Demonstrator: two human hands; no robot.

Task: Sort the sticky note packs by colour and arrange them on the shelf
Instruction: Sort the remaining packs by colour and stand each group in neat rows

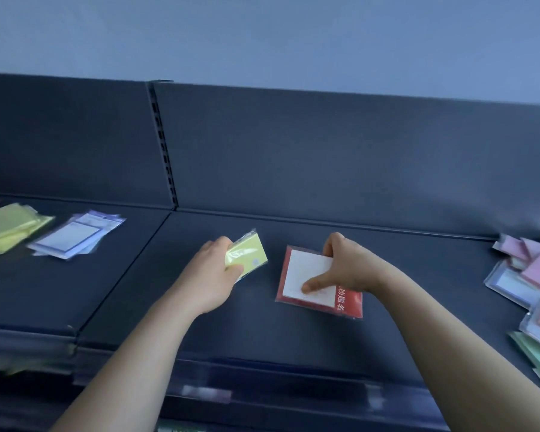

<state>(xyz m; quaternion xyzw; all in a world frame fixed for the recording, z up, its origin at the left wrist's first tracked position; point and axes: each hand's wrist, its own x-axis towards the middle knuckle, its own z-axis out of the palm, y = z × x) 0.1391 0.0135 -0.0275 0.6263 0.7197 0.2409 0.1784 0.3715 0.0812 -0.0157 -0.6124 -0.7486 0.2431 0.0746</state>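
My left hand (214, 269) grips a yellow sticky note pack (250, 255) in clear wrap, just above the dark shelf (200, 332). My right hand (340, 263) holds a red-and-white pack (306, 275) that lies on the shelf, thumb on its white face, fingers over its far edge. At the far left sit a yellow pile (7, 230) and a purple-and-white pile (72, 238). A mixed heap of pink, purple, red and green packs (530, 291) lies at the right edge.
The shelf's dark back panel (325, 157) rises behind, with a slotted upright (162, 145) between two bays. A price rail (262, 397) runs along the front edge, and a lower shelf shows blurred below.
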